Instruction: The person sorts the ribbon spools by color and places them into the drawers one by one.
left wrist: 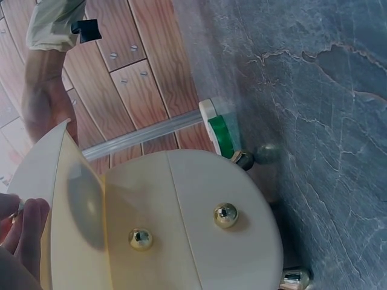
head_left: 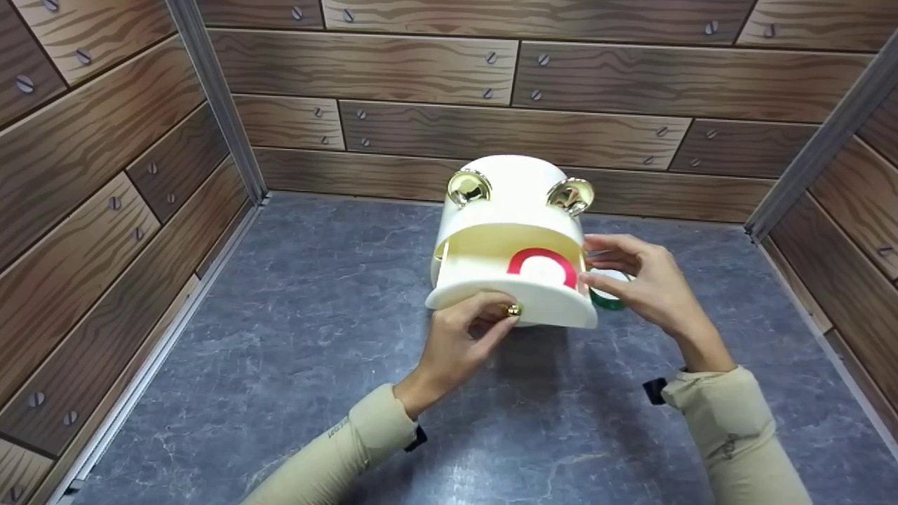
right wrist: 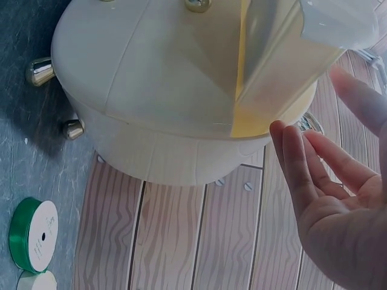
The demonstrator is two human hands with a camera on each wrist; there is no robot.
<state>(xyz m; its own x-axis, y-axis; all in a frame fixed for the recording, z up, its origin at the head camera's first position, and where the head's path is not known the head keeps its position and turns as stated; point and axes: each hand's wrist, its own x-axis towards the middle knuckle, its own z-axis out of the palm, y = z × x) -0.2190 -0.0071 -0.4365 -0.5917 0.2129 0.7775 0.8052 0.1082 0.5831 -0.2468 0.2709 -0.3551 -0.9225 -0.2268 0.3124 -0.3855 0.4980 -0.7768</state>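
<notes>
Holding right hand (head_left: 642,280) fingers apart beside the drawer (head_left: 558,306), pinching its knob (head_left: 514,309) with left hand (head_left: 463,333), apparently stowing the red roll (head_left: 540,255), next probably needing a push.

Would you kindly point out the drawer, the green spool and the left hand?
Drawer (head_left: 551,304): head view, on its front panel.
Green spool (right wrist: 40,244): right wrist view, on its white flat face.
Left hand (head_left: 452,341): head view, on the back of the hand.

booth (head_left: 280,315) with plank-patterned walls (head_left: 421,73)
</notes>
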